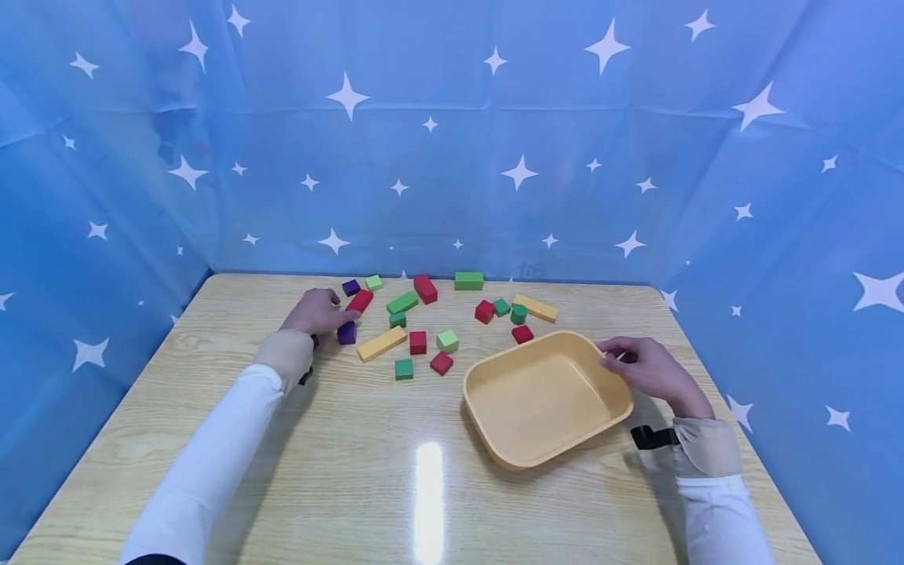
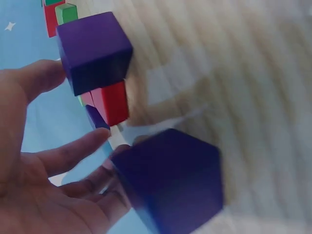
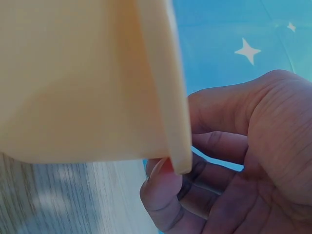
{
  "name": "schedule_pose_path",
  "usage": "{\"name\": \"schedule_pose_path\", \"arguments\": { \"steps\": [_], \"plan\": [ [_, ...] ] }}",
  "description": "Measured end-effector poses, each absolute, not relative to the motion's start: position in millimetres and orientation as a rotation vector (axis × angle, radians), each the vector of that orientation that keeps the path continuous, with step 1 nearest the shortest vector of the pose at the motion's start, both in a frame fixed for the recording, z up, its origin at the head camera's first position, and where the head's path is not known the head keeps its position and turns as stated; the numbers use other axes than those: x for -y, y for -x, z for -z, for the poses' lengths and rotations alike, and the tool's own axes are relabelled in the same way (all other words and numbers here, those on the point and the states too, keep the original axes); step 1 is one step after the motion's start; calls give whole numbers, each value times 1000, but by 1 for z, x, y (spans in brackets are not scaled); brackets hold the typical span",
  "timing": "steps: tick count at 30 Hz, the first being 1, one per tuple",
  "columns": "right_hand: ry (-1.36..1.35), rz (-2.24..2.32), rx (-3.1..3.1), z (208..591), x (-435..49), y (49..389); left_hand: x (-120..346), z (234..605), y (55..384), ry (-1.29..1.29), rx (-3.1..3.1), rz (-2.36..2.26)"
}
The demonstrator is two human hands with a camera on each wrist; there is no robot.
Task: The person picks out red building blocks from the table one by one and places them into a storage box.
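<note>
On table [image 1: 353,486], fingers [image 3: 165,191] gripping tray [image 1: 544,396], purple block [image 2: 170,183]

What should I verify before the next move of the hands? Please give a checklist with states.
1. Right hand grips the tan, rectangular, plastic-looking bin: ok.
2. Bin opening faces upward: ok.
3. Left hand pinches the purple, wooden-looking cube by its thumb: not ok; index finger apart.
4. Blurred, nearer purple block is secured: cannot tell.
5. Nearest small red, wooden-looking block clears the bin: cannot tell.

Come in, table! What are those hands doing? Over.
Left hand at purple blocks, grip unclear. Right hand gripping tan bin. Red block close by, possibly in the way.
</note>
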State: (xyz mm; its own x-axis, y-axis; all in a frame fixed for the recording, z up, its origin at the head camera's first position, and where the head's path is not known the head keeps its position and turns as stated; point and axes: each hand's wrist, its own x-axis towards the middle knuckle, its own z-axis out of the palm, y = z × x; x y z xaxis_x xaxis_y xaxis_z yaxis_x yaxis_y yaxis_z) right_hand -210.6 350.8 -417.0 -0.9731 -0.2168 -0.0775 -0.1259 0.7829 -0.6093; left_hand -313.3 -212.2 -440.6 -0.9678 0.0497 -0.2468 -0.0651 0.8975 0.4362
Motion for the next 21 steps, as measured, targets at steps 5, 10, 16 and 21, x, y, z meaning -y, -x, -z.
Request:
{"name": "schedule_pose_path", "arguments": {
  "steps": [5,10,16,21],
  "plan": [
    [284,956,-2841,418,-350,210,202,432,317,92,-2768,-609],
    [276,966,-2834,418,-349,209,195,431,321,180,-2728,-653],
    [281,962,-2839,418,-349,210,193,432,323,224,-2718,-695],
    [285,961,-2845,419,-350,210,194,431,322,212,-2721,-700]
  ]
}}
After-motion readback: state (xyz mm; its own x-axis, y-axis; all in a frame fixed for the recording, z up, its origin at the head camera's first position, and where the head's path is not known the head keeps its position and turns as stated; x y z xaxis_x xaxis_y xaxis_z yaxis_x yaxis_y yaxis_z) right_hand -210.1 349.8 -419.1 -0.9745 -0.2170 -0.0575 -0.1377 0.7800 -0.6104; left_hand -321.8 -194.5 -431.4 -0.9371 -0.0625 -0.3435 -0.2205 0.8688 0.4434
